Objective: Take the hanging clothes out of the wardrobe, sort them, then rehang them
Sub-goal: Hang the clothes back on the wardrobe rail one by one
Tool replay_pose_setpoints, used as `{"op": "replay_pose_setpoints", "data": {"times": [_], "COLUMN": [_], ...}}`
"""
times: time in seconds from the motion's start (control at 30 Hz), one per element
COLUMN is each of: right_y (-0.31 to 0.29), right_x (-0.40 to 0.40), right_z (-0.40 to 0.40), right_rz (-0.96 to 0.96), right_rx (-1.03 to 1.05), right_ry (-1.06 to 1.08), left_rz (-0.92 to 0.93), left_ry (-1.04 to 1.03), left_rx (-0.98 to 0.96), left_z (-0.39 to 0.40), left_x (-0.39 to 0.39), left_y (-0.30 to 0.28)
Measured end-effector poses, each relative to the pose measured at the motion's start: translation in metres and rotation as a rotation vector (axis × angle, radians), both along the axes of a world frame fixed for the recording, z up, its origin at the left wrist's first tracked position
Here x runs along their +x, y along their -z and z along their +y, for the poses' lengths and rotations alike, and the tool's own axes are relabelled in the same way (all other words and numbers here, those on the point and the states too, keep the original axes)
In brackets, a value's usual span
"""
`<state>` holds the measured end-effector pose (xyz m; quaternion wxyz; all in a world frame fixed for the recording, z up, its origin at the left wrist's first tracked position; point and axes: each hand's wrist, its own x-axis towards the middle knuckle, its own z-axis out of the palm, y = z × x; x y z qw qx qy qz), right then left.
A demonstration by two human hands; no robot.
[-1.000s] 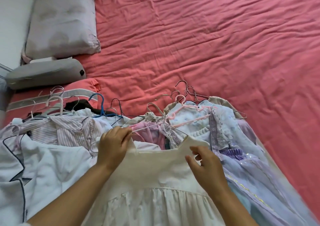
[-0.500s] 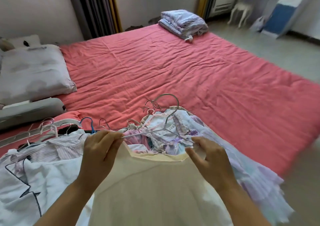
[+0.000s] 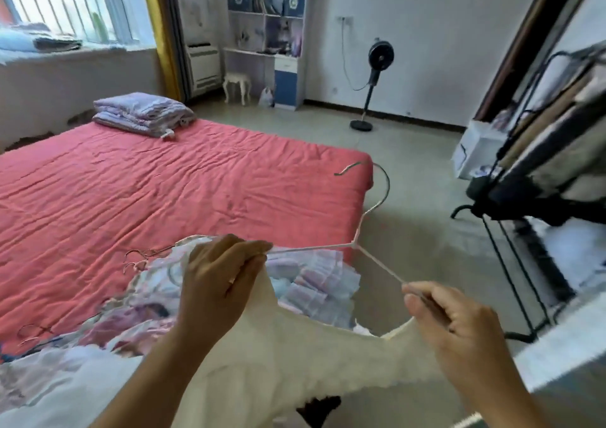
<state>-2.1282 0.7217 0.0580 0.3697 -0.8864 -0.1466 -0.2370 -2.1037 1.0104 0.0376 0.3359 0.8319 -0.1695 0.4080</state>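
A cream dress (image 3: 288,355) hangs on a thin wire hanger (image 3: 357,244), lifted off the bed. My left hand (image 3: 219,283) pinches the dress's left shoulder and the hanger's left arm. On the other side my right hand (image 3: 459,326) grips the right shoulder and the hanger's right arm. The hanger's hook (image 3: 377,178) points up and away, toward the foot of the bed. Below the dress a pile of pastel clothes on hangers (image 3: 157,299) lies on the red bed (image 3: 164,191).
A black clothes rack (image 3: 537,171) with hanging garments stands at the right. A folded purple quilt (image 3: 141,112) sits at the bed's far corner. A standing fan (image 3: 373,76), a white stool (image 3: 236,85) and a bookshelf (image 3: 265,34) line the far wall.
Both hands have lifted the cream dress and its hanger off the pile and swung it right. My view has turned from the bed toward the rack and the room.
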Motion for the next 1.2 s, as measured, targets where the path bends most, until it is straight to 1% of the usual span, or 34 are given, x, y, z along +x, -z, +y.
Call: {"op": "replay_pose_setpoints", "data": {"times": [0.17,0.3,0.37,0.5,0.6,0.73,0.87,0.97,1.03,1.13,1.2], "right_y": [-0.028,-0.053,-0.063,-0.09,-0.107,-0.123,-0.129,-0.137,-0.141,-0.153,-0.164], "right_x": [-0.077,-0.148,-0.179,-0.248,-0.289,-0.345,-0.391,-0.408,-0.412,-0.429,-0.44], "right_z": [-0.092,-0.156,-0.182,-0.229,-0.257,-0.289,-0.315,-0.327,-0.331,-0.335,-0.331], "right_rz": [-0.016,-0.015,0.01,0.018,-0.034,-0.135,-0.205,-0.305,-0.331,-0.296,-0.207], "right_rx": [0.019,0.038,0.065,0.153,0.251,0.281,0.248,0.205,0.179,0.157,0.185], "right_ry": [0.346,0.628,0.753,0.992,1.158,1.389,1.609,1.708,1.749,1.784,1.733], "left_rz": [0.004,-0.008,-0.004,-0.005,-0.01,-0.091,-0.088,-0.099,-0.097,-0.085,-0.066], "left_ry": [0.303,0.551,0.627,0.827,0.972,1.158,1.305,1.433,1.512,1.667,1.767], "left_rx": [-0.002,-0.059,-0.073,-0.105,-0.121,-0.084,-0.089,-0.115,-0.108,-0.115,-0.109], "left_z": [-0.113,-0.215,-0.261,-0.36,-0.424,-0.511,-0.584,-0.635,-0.662,-0.701,-0.723], "left_x": [0.01,0.0,-0.009,-0.041,-0.067,-0.113,-0.163,-0.196,-0.208,-0.223,-0.23], "left_y": [-0.014,-0.027,-0.033,-0.047,-0.056,-0.072,-0.096,-0.117,-0.127,-0.141,-0.15]}}
